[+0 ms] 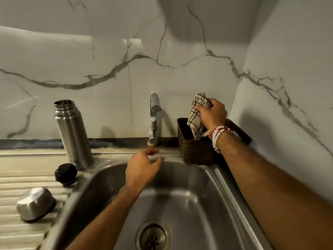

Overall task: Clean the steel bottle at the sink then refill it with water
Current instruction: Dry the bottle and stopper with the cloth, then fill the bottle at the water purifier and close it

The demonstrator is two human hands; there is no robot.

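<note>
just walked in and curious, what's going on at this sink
A person is at a steel sink. Their right hand grips a checked cloth whose lower end sits in the dark woven basket at the back right corner. The left hand hovers open over the basin near the tap, holding nothing. The steel bottle stands uncapped on the drainboard, with its black stopper and steel cap lying beside it. No water shows at the tap.

The left arm is stretched forward, and the left hand (142,166) is held palm down, fingers relaxed and slightly bent, with nothing gripped. The right arm is extended further and higher; a cream cloth with black grid lines (195,121) is clutched in the right hand (211,112). White and red bead bracelets (219,137) are worn on that wrist.
</note>
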